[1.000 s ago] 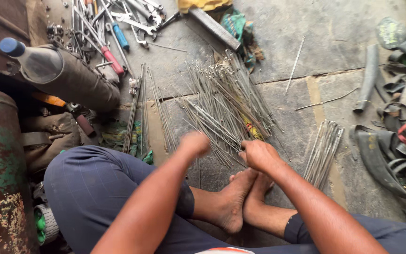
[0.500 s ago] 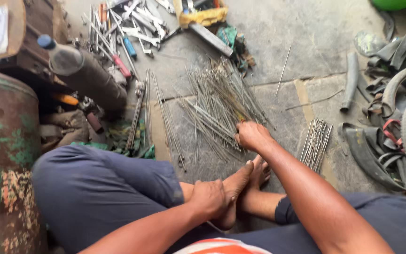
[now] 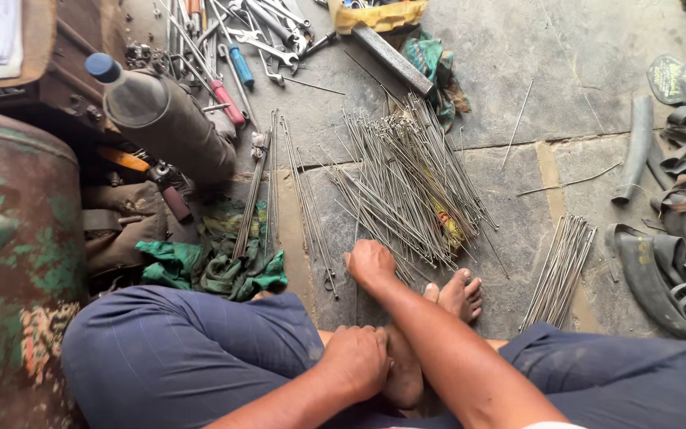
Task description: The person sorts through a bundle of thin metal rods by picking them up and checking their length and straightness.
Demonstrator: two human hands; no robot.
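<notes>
While green rags (image 3: pixel 224 266) flank it, right hand (image 3: pixel 371 264) touches spokes (image 3: pixel 406 175).

A grey, cracked concrete floor (image 3: pixel 589 71) carries a large loose heap of thin steel spokes (image 3: pixel 406 179), a smaller neat bundle of spokes (image 3: pixel 559 270) beside it, a crumpled green rag (image 3: pixel 216 270), scattered wrenches and screwdrivers (image 3: pixel 240 40) and black rubber tyre strips (image 3: pixel 676 238).

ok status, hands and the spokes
Right hand down on the big spoke pile, grip unclear. Left hand resting on foot, empty. Nothing blocking.
</notes>
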